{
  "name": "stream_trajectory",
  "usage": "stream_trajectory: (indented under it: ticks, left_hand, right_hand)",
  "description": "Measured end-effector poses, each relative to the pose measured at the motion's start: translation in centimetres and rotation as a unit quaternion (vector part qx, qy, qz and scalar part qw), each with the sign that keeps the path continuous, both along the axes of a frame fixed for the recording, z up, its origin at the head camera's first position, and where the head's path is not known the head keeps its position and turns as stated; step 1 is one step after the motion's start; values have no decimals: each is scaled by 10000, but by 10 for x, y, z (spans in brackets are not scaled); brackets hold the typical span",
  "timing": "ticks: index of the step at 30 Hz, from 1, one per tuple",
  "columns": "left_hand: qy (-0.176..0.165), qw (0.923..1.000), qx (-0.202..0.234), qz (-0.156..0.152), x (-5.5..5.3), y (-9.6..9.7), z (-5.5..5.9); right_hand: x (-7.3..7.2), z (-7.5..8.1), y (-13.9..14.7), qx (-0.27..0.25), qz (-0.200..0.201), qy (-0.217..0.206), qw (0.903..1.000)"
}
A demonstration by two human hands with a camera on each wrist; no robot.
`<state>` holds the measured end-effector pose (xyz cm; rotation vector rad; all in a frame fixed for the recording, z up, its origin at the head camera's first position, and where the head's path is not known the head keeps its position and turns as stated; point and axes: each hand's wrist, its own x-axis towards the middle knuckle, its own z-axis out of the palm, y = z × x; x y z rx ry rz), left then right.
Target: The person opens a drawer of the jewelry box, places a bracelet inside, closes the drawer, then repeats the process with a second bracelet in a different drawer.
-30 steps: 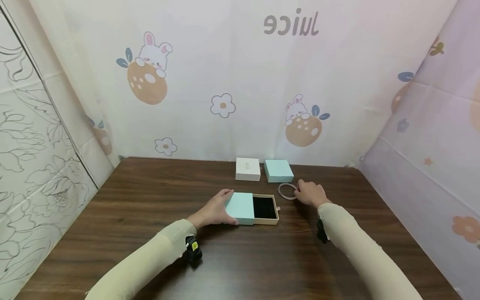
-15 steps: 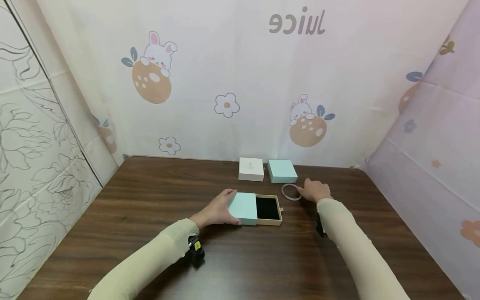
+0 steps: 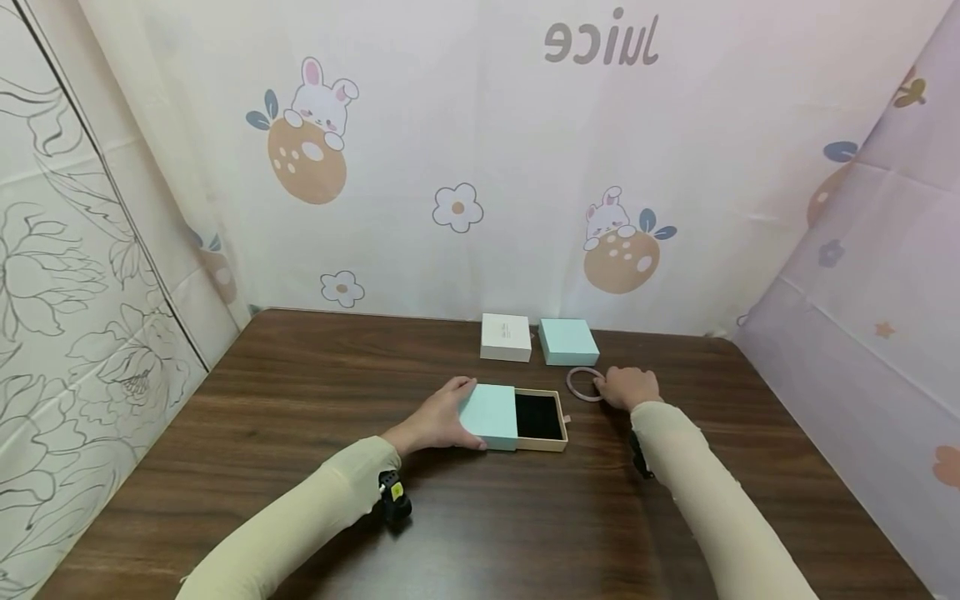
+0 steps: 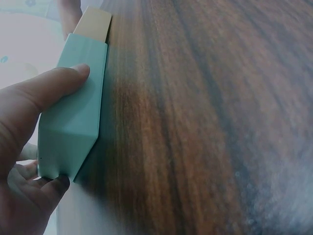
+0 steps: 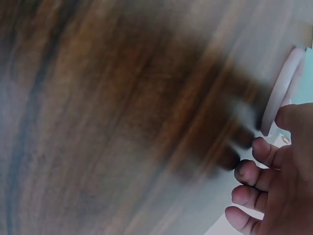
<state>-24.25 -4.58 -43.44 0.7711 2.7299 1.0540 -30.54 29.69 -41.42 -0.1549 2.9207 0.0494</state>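
My left hand (image 3: 438, 421) grips the left end of a light-teal sliding box (image 3: 489, 412), thumb on its near side and fingers round the far edge. From the sleeve's right side a cream drawer (image 3: 542, 445) with a black lining (image 3: 537, 417) stands partly pulled out. Just to the right, a pale pinkish bangle (image 3: 570, 390) is by the table surface. My right hand (image 3: 628, 387) pinches its right edge; in the right wrist view the thumb lies against the bangle (image 5: 281, 90), while the other fingers (image 5: 247, 196) are curled below.
Behind the bangle sits a closed light-teal box (image 3: 568, 340), with a white box (image 3: 506, 337) to its left. Both stand near the back edge of the dark wooden table (image 3: 322, 367). A printed curtain (image 3: 405, 125) hangs behind the table.
The head view has shifted a little, so the whole scene sits slightly further right. My left hand stays on the box, and my right hand stays at the bangle with only a slight shift.
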Motion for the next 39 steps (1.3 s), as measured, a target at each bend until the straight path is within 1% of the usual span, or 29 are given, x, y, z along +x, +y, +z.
stream_trajectory:
  ticks: [4,7,11,19,25,33,39]
  left_hand:
    - [-30,10000,4,17,2,1,2]
    - [-44,10000,29,18,3,1,3]
    - [-41,10000,48,3,3,1,3]
    - [-24,10000,61,-13,3,1,2]
    - [-98,10000,1,3,4,2,4]
    - [-129,9999,-5,6,4,3,5]
    - [-106,9999,-26,10,3,2,4]
  right_hand:
    - [1,-5,0,323,252,202,9990]
    - [1,-7,1,427,375,336,9978]
    - [2,-8,0,515,486,410,9966]
    - [4,-6,-4,755,650,367,9944]
    - [2,-5,-4,900,677,313,9931]
    - [2,-4,-6,947,663,291,9929]
    - [3,-1,-7,994,802,263,9915]
